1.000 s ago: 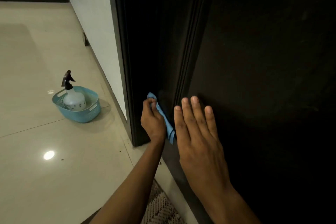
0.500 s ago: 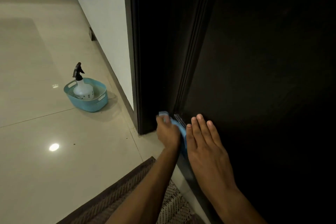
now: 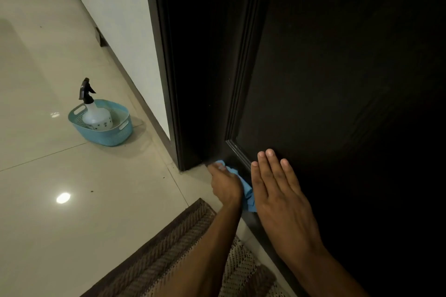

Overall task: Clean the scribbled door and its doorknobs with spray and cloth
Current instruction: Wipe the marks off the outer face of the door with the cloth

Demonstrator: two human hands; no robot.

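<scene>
A dark, almost black door [image 3: 337, 67] fills the right half of the view, standing open against its frame beside a white wall [image 3: 125, 19]. Pale glossy floor tiles [image 3: 60, 212] spread to the left, and a brown woven mat [image 3: 169, 255] lies at the bottom. On the floor, well apart from the door, a light blue basket [image 3: 106, 136] holds an upright white spray bottle [image 3: 96, 117] with a black trigger head. The right hand [image 3: 280, 190] lies flat, fingers straight, pressed on the door's lower panel. Just beside it, the left hand [image 3: 225, 182] grips a blue cloth [image 3: 247, 191] against the door's bottom edge near the floor.
</scene>
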